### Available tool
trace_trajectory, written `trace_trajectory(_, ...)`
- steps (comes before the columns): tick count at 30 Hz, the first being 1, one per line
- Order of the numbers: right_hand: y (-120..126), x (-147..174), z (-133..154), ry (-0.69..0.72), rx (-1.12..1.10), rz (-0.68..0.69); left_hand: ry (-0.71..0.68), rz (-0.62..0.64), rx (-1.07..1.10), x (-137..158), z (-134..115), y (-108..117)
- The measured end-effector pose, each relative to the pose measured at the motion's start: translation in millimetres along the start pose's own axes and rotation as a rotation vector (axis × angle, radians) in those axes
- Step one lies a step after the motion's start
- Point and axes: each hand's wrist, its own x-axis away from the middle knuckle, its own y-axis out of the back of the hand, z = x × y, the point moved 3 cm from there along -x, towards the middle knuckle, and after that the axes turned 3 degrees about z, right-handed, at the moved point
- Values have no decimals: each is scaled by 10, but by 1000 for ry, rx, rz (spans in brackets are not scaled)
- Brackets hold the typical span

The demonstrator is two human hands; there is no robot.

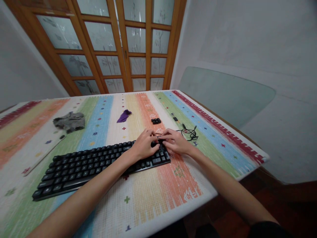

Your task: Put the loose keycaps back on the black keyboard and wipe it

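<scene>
A black keyboard (96, 162) lies at a slant across the table. Over its right end, my left hand (145, 145) and my right hand (174, 140) meet, fingers bent and fingertips close together. Both hands are closed in a pinch at the keyboard's far right corner. A thin dark and orange piece shows between the fingertips, too small to name. The fingers hide the keys under them. Just beyond my hands sits a small cluster of black keycaps (156, 121). A thin black cable (190, 133) lies coiled to the right of my right hand.
A small black piece (175, 119) lies behind the cable. Farther left are a crumpled purple cloth (124, 115), a grey cloth (70, 122) and a thin pale stick (44, 155) with a dark tip. A striped cloth (148, 195) covers the table, whose right edge runs near my right forearm.
</scene>
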Motion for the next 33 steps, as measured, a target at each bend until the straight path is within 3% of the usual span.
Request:
trace_trajectory(11,17,23,-3,-164,-532,-143,3,-140,304,42,-44,118)
trace_trajectory(33,-6,27,18,-238,-678,-271,85,-259,306,-22,-64,80)
